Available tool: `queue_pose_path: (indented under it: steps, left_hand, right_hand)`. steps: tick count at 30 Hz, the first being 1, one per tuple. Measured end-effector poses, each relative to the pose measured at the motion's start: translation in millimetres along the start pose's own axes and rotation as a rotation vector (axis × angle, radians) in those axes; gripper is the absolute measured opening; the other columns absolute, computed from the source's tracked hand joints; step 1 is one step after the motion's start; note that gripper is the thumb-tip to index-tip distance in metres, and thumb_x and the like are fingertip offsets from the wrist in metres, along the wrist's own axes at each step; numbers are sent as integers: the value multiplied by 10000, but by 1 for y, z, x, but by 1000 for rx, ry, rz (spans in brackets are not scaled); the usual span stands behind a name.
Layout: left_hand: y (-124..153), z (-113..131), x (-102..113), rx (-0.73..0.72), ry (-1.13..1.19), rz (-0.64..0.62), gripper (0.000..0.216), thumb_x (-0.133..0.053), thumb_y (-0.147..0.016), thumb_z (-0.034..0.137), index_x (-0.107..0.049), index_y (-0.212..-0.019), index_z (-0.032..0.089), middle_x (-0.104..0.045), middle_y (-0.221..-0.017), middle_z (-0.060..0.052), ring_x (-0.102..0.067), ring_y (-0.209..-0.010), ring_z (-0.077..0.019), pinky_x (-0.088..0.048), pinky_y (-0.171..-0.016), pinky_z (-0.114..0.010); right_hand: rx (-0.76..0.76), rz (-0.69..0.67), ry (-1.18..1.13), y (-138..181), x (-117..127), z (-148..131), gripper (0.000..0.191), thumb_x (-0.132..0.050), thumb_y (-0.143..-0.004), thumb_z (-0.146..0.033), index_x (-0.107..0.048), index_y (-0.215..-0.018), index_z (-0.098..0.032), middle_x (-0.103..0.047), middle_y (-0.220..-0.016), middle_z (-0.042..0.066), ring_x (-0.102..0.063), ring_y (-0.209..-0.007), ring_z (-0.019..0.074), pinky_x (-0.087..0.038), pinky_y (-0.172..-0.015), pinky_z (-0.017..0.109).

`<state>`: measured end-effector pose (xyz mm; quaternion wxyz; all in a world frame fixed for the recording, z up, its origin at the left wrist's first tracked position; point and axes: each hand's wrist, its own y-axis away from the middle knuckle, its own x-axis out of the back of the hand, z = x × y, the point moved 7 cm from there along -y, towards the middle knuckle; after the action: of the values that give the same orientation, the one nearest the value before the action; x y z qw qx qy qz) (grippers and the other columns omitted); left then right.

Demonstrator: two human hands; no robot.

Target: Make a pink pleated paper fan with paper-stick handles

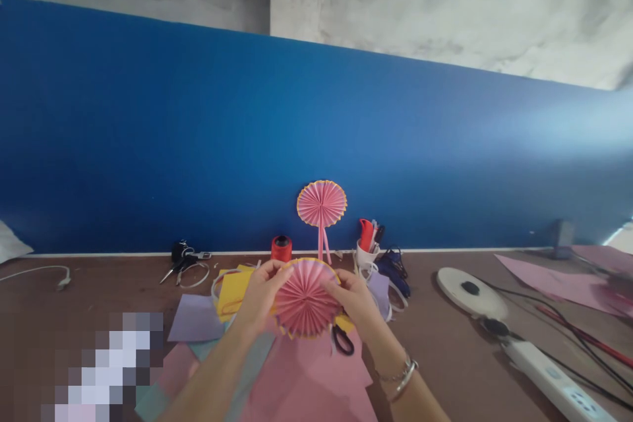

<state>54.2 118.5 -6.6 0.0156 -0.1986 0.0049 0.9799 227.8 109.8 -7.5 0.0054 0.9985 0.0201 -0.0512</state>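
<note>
Between my hands is a round pleated paper fan (305,300), pink with a yellow-and-purple edge, raised above the sheets on the table. My left hand (264,290) pinches its left rim, and my right hand (352,295) grips the right rim with the thumb on the front face. Behind it a second paper fan (322,203) of the same colours leans on the blue partition, two pink strips hanging from its middle. Below my hands lie pink paper (311,376), a purple sheet (196,318) and yellow paper (233,290). Black scissor handles (343,341) show beside my right hand.
Along the blue partition (198,132) stand a red thread spool (281,248) and a white cup (366,252) of pens. Keys (185,257) lie at the left. A round white hot plate (469,291), a power strip (556,376) and black cables occupy the right side, with pink sheets (558,283) behind.
</note>
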Motion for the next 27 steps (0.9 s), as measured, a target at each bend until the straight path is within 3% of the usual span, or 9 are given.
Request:
queue_pose_path:
  steps: [5, 17, 20, 24, 27]
  left_hand:
    - [-1, -13, 1, 61, 216, 72, 227, -781, -574, 308, -637, -676, 164, -652, -637, 31, -582, -597, -119, -431, -629, -232]
    - [-4, -19, 12, 51, 280, 202, 304, -804, -523, 312, -659, -732, 146, -705, -679, -12, -668, -698, -201, -483, -697, -302]
    - [-5, -15, 9, 53, 288, 147, 360, -797, -557, 354, -669, -823, 148, -722, -779, -33, -673, -792, -219, -494, -739, -309]
    - [-2, -11, -7, 56, 383, -64, 464, -712, -676, 463, -636, -1061, 215, -688, -1065, -58, -625, -997, -220, -492, -822, -314]
    - [6, -21, -20, 78, 361, -171, 417, -735, -680, 378, -642, -1057, 224, -668, -1112, -63, -612, -1020, -214, -486, -855, -317]
  right_hand:
    - [-20, 10, -95, 0, 1, 1, 328, -796, -562, -431, -655, -678, -159, -596, -567, -14, -490, -502, 106, -367, -493, 218]
    - [-85, -22, -53, -2, -2, 10, 330, -763, -567, -466, -661, -640, -161, -537, -517, -37, -426, -449, 75, -330, -450, 210]
    - [-102, 30, -95, -4, 2, 16, 328, -777, -553, -441, -645, -626, -150, -542, -506, -35, -426, -429, 68, -311, -422, 197]
    - [-77, 92, -311, -6, 5, 19, 300, -769, -587, -403, -655, -735, -168, -596, -559, -27, -471, -429, 80, -358, -421, 203]
    - [-24, 111, -499, -5, -2, 19, 268, -778, -583, -317, -659, -785, -187, -665, -680, -5, -569, -550, 114, -449, -531, 225]
